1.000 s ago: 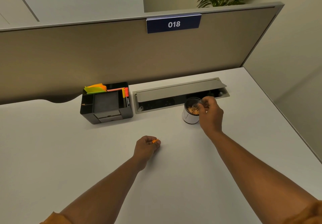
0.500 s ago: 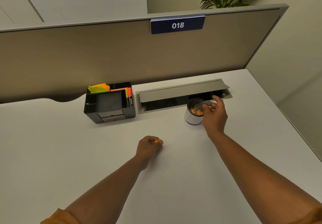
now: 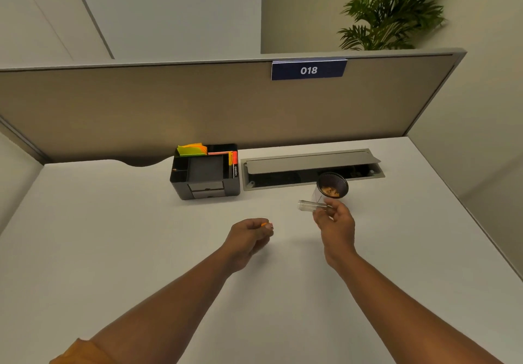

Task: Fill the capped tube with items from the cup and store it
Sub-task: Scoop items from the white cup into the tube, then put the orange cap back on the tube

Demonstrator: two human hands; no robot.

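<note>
Single head-worn wide-angle view, set above the near edge of the desk (image 3: 113, 250) and facing forward and downward. Both forearms enter from the bottom edge; the left hand (image 3: 249, 236) and right hand (image 3: 335, 222) lie near the frame's centre, at arm's length from the lens. The partition panel (image 3: 141, 114) with its number plate (image 3: 308, 70) closes the middle distance; wall and plant (image 3: 393, 13) appear beyond. Straight edges bow toward the margins.

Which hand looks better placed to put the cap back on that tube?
Probably the left hand: it pinches the orange cap, while the right hand holds the clear tube.
</note>
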